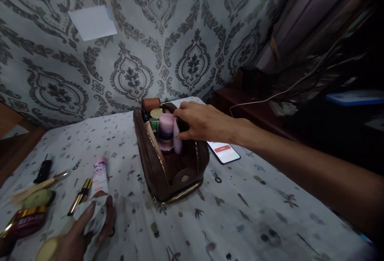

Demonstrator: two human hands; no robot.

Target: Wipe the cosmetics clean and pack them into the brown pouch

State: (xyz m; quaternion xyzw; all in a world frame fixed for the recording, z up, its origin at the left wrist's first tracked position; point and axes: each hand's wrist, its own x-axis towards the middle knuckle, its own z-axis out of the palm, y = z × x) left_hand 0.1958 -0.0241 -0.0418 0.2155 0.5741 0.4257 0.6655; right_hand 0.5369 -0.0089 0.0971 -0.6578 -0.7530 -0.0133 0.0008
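Observation:
A brown makeup bag [147,161] stands unzipped on the patterned bedsheet. My right hand [201,121] reaches into it from the right, thumb and fingers closed on a pale pink, flat rounded item [177,141] whose exact kind I cannot make out. Beside that item are a pink-lidded jar [167,122] and a small green-capped container [154,124]. My left hand [87,229], low at the left, grips a crumpled white cloth or tissue [95,215]. Just beyond it lies a white and pink tube [99,175], with a black and gold cosmetic tube [80,197] alongside.
At the far left lie a brush [42,186], a black bottle [44,170], a green round item [37,199] and a dark red jar [31,219]. A lit phone [224,152] rests right of the bag. A white cable [270,98] runs behind my right arm. The patterned wall [168,53] rises behind.

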